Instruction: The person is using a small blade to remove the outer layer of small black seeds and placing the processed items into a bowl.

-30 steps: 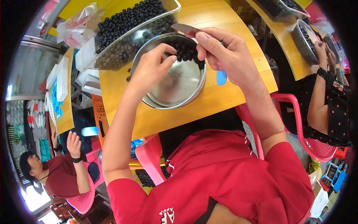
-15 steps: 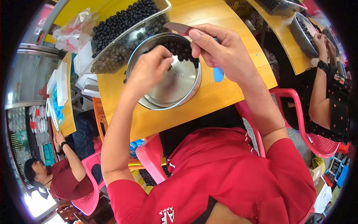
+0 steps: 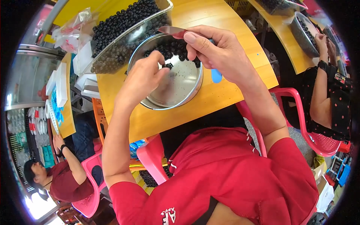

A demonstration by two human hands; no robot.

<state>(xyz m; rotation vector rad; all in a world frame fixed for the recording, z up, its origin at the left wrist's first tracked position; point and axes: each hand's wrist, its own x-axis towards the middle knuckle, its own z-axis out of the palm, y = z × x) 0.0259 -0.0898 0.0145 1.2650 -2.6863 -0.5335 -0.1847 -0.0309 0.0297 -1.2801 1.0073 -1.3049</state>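
Note:
A knife with a pointed blade (image 3: pixel 171 31) and a blue handle (image 3: pixel 216 75) is in my right hand (image 3: pixel 217 50), its fingers closed round it above the pan's right rim. The blade points left. My left hand (image 3: pixel 144 77) hangs over the left side of the round metal pan (image 3: pixel 180 98). At its thumb and forefinger tips is a small round black piece (image 3: pixel 167 66), seemingly pinched there. More black pieces (image 3: pixel 174 48) lie along the far side of the pan, and dark specks dot its floor.
A clear plastic bin (image 3: pixel 123 37) heaped with black pieces stands behind the pan on the wooden table (image 3: pixel 240 45). A person (image 3: pixel 62 172) sits at left. At right, another person's hands (image 3: pixel 325 45) work beside a grey basin (image 3: pixel 303 35).
My right hand and the knife have shifted slightly left. My left hand's fingers have spread a little, and the black piece at their tips shows more plainly.

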